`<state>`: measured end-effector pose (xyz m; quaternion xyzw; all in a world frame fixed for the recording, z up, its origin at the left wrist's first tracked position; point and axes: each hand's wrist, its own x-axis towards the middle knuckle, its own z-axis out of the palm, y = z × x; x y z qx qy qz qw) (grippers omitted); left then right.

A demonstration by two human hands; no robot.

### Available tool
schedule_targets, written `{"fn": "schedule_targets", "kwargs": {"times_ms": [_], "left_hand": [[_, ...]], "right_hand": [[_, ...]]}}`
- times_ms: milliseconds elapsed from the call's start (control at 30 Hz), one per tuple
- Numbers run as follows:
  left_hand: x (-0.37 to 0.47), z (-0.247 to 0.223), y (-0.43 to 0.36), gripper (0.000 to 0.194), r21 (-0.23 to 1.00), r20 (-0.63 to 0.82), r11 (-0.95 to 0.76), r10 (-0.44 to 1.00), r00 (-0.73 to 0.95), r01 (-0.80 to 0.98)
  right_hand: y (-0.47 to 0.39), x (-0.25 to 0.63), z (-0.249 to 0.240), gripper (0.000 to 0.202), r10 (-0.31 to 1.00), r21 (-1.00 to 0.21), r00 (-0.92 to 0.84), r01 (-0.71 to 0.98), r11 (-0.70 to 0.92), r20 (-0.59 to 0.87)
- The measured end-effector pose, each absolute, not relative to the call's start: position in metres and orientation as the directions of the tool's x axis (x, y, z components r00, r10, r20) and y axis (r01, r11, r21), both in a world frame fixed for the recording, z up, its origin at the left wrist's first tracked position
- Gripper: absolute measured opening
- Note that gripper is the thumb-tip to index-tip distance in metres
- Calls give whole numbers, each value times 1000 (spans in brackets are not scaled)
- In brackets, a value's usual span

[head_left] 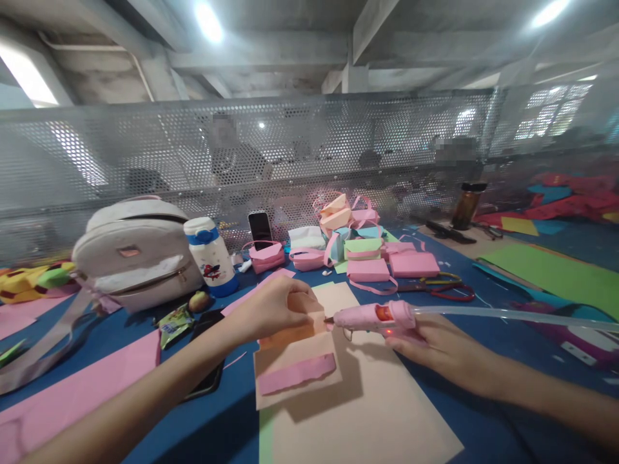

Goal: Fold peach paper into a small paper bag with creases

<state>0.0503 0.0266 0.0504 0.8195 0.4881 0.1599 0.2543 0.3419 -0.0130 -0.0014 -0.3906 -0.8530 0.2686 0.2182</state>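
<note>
My left hand (278, 306) pinches the upper part of a folded peach paper piece (300, 354), which has a pink strip (297, 374) across its front. In my right hand (425, 338) is a pink glue gun (374, 316), its tip at the right edge of the folded piece, near my left fingertips. A clear glue stick (483, 314) runs out of the gun's back to the right. Under the folded piece lies a large peach sheet (377, 399), with a green sheet (265, 432) showing at its left edge.
Small pink paper bags (413, 264) and scissors (449, 290) lie beyond my hands. A white backpack (138, 258), a bottle (213, 261) and pink sheets (97, 380) are at left. Green paper (551, 270) lies at right. A perforated metal screen (300, 154) closes the back; people show behind it.
</note>
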Motion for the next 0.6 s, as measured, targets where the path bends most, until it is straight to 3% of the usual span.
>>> {"fn": "schedule_targets", "kwargs": {"times_ms": [600], "left_hand": [[49,49,24,21,596,34,-391,885,464,702]], "right_hand": [[-15,341,1,46,800,-628,-582,569,530,148]]}}
